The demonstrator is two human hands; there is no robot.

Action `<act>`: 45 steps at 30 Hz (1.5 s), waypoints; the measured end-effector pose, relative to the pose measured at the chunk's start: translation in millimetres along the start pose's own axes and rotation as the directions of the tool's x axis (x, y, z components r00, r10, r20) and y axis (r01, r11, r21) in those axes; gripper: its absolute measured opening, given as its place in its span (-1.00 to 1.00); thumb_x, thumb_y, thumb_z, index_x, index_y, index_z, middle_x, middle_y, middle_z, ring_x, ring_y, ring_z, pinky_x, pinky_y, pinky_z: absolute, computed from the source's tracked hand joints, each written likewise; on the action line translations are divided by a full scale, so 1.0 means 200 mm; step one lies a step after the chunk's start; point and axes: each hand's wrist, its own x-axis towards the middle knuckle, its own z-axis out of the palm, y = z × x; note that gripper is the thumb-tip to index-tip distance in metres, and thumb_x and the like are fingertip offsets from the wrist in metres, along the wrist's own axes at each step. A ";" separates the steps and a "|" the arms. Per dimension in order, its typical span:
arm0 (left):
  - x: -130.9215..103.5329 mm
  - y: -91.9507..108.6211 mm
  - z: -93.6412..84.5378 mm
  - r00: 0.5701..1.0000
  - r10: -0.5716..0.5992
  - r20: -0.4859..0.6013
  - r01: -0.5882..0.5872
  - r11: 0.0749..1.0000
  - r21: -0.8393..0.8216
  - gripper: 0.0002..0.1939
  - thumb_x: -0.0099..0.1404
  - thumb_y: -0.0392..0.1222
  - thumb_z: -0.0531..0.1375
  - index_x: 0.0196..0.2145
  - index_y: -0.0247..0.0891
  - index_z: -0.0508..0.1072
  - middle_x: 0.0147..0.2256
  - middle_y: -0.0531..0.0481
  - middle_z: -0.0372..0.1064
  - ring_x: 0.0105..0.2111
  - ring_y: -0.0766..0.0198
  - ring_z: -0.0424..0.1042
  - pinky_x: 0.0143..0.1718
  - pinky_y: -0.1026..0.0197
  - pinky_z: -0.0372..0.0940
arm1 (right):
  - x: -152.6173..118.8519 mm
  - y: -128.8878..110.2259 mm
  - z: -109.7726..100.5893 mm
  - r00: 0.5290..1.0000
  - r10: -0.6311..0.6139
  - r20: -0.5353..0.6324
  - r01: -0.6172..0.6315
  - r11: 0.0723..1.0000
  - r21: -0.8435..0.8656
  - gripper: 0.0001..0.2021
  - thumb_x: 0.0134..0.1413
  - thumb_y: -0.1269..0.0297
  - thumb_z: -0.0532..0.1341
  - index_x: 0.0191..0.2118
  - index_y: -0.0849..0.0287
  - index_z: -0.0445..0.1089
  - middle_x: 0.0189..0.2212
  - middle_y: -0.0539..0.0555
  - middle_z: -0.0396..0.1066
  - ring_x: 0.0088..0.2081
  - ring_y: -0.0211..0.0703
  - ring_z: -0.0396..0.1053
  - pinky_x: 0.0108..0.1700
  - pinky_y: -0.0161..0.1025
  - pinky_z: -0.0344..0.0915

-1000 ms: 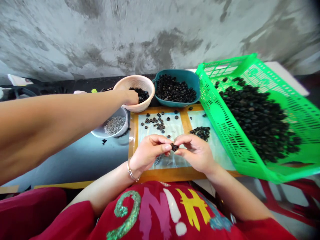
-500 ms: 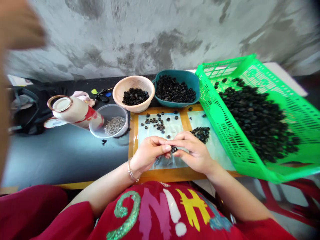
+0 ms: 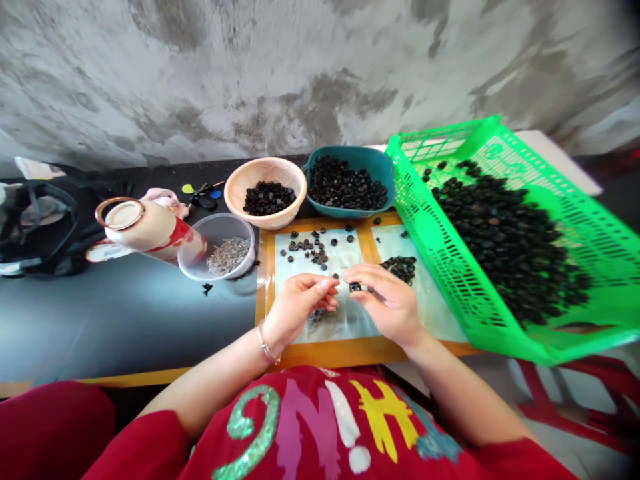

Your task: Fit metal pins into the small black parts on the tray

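Observation:
My right hand (image 3: 390, 303) pinches a small black round part (image 3: 355, 287) between thumb and fingers, above the work mat. To its left, my left hand (image 3: 304, 300) is closed, thumb against forefinger; anything in that pinch is too small to make out. A short gap separates the two hands. Beyond them, several loose black round parts (image 3: 317, 255) lie scattered on the pale, tape-edged mat (image 3: 347, 330). A heap of black parts (image 3: 401, 268) sits beside my right hand. Small metal pins (image 3: 316, 319) lie partly hidden under my left hand.
A clear tub (image 3: 187, 257) of metal pins stands left, against a tilted white-and-red flask (image 3: 145, 230). Behind the mat are a pink bowl (image 3: 240, 180) and a teal basin (image 3: 353, 211) with black parts. A large green basket (image 3: 450, 287) of black pieces occupies the right.
My hands have drawn apart, the black part staying in my right fingers. The blurred hand and arm at the left edge have left the view. The camera has shifted slightly.

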 end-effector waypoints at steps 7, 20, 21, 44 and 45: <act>0.03 0.01 -0.05 0.991 0.096 -0.096 -0.098 0.995 -0.016 -0.61 -0.01 0.02 0.44 -0.38 -0.38 0.57 -0.51 0.01 0.45 -0.55 0.40 0.42 -0.46 0.33 0.34 | -0.03 0.02 0.03 0.992 0.051 -0.118 -0.046 0.998 0.049 -0.89 0.19 0.40 0.24 -0.21 0.10 0.51 -0.25 0.08 0.53 -0.14 -0.09 0.47 -0.01 -0.11 0.39; 0.10 0.04 -0.27 0.923 0.355 -0.151 -0.232 0.823 0.519 -0.74 0.18 -0.09 0.29 -0.23 -0.32 0.55 -0.39 -0.05 0.50 -0.41 0.28 0.46 -0.31 0.23 0.37 | 0.03 0.15 -0.32 0.787 0.565 -0.248 -0.239 0.649 0.723 -0.41 0.29 -0.22 -0.09 -0.06 0.07 0.51 -0.16 0.14 0.50 -0.24 -0.14 0.48 -0.39 -0.25 0.38; 0.11 0.04 -0.28 0.921 0.376 -0.097 -0.235 0.738 0.633 -0.75 0.20 -0.11 0.26 -0.21 -0.31 0.56 -0.35 -0.06 0.51 -0.38 0.26 0.47 -0.28 0.20 0.37 | 0.02 0.15 -0.28 0.818 0.558 -0.138 -0.352 0.676 0.647 -0.48 0.29 -0.18 -0.03 -0.07 0.06 0.51 -0.23 0.13 0.52 -0.32 -0.14 0.47 -0.44 -0.24 0.35; 0.32 0.03 -0.19 0.867 0.273 0.416 -0.373 -0.196 0.907 -0.77 0.35 -0.17 0.13 -0.09 -0.23 0.50 -0.20 -0.10 0.41 -0.18 0.14 0.44 -0.15 0.16 0.34 | 0.10 0.22 0.18 0.737 0.197 0.647 0.120 0.903 -0.413 -0.96 0.10 0.39 0.31 -0.36 0.19 0.45 -0.39 0.08 0.44 -0.26 -0.05 0.39 -0.21 -0.17 0.28; 0.32 0.03 -0.19 0.866 0.271 0.420 -0.374 -0.205 0.904 -0.77 0.36 -0.17 0.12 -0.11 -0.23 0.51 -0.21 -0.11 0.41 -0.20 0.15 0.44 -0.17 0.16 0.34 | 0.10 0.22 0.17 0.741 0.200 0.641 0.115 0.903 -0.414 -0.96 0.09 0.38 0.32 -0.33 0.19 0.45 -0.37 0.09 0.44 -0.24 -0.05 0.39 -0.21 -0.16 0.28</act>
